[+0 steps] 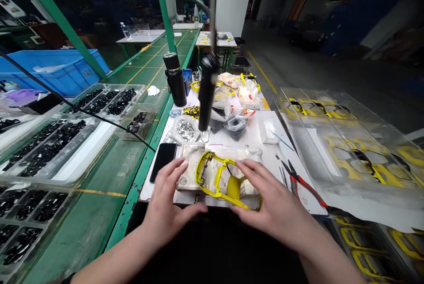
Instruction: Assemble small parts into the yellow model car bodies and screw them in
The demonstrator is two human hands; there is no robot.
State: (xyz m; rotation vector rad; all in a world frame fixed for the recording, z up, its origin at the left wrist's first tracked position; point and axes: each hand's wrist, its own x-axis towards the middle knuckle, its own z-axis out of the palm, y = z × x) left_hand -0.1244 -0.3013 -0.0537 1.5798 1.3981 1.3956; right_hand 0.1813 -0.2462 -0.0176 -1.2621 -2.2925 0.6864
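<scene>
A yellow plastic frame (pixel 218 177) with a crossbar and open windows is tilted just above a worn off-white block (pixel 189 170) at the front of the table. My right hand (pixel 273 200) grips its right end between the thumb below and the fingers above. To the left of the frame, my left hand (pixel 165 200) is open, thumb and fingers spread and apart from it. A black power screwdriver (pixel 206 94) hangs upright above the block. Beyond the block sits a bag of small silvery parts (pixel 185 129).
Red-handled pliers (pixel 309 189) and tweezers (pixel 283 177) lie at the right; a phone (pixel 164 160) at the left. A black flask (pixel 176 83) stands farther back. Clear trays of yellow frames (pixel 357 156) are on the right, and trays of black parts (pixel 49 147) on the left.
</scene>
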